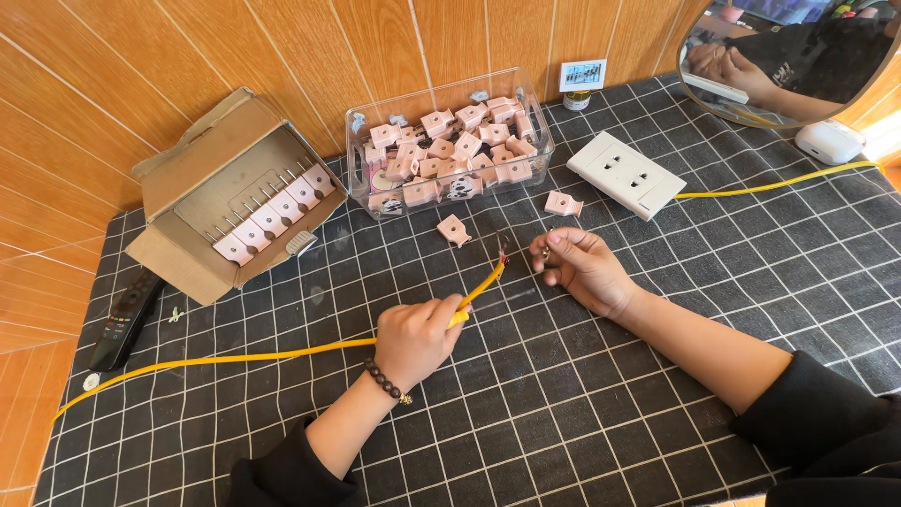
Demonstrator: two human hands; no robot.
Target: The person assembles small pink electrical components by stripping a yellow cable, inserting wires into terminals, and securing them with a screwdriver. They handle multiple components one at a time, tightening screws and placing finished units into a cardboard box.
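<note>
Holding the yellow cable [282, 354] near its free end, our left hand [418, 336] has its fingers curled tight around the sheath, thumb on top, so the tip points up toward the middle of the checked mat [610, 394]. At that tip the sheath is already cut back and a short tuft of thin dark and reddish wires [502, 250] sticks out bare. Our right hand [582, 268] sits just beside the tuft, fingers bent, with the thumb and forefinger pinching something small and metallic; it is too small to tell what it is.

As far as we can judge, the stripping is done, but nothing is fitted to the wires yet: no plug is on the cable end. Two loose pink plug pieces [454, 229] lie on the mat just beyond our hands, untouched.

The cable itself looks smooth, thin and flexible, and runs away to the left across the mat and off its edge. A second yellow cable leaves the white wall socket [627, 175] lying flat to the right. Behind our hands, a clear plastic box [450, 150] is heaped with pink plug pieces, and an open cardboard box [225, 202] holds a row of pink plugs with their metal pins up.
</note>
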